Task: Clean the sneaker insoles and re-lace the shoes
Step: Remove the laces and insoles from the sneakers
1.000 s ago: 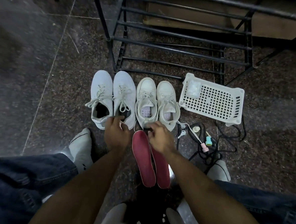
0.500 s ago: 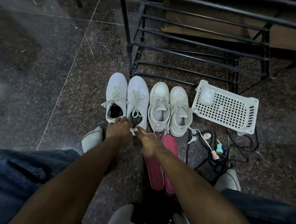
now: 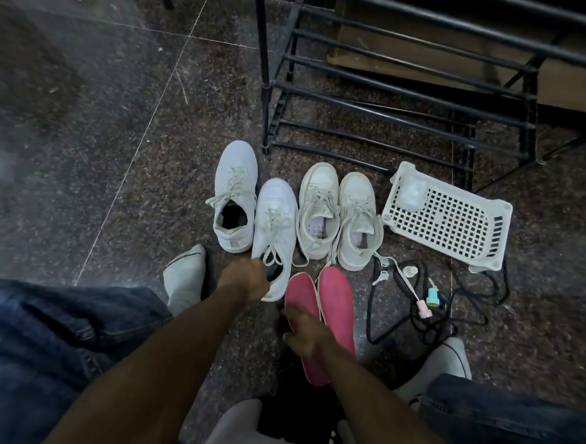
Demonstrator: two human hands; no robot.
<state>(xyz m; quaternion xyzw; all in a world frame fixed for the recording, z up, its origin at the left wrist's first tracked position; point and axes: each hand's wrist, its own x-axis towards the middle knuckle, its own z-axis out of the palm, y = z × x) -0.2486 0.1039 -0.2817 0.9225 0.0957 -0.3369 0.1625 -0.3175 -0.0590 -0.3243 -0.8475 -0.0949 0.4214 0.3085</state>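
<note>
While four white sneakers are lined up on the dark speckled floor [image 3: 84,140], the second sneaker from the left [image 3: 275,220] is gripped at its heel opening by the left hand [image 3: 245,280], whose fingers are curled over the collar; this shoe is set nearer the person than its partner, the leftmost sneaker [image 3: 235,197], whose dark interior is seen open. Beside them, the cream pair [image 3: 340,218] is stood side by side, laces loose. Two pink insoles [image 3: 327,313] are laid flat and touching each other just in front of the cream pair; the right hand [image 3: 303,332] is held over the near part of the left insole with fingers loosely bent, and whether anything is pinched cannot be told. To the right, a white perforated basket [image 3: 449,224] is placed on the floor, with tangled black cords [image 3: 416,318] and small pink and teal bottles [image 3: 429,300] just in front of it. A black metal rack [image 3: 395,101] is stood behind the shoes. Socked feet [image 3: 183,280] and denim-clad knees [image 3: 54,337] are seen at either side.
</note>
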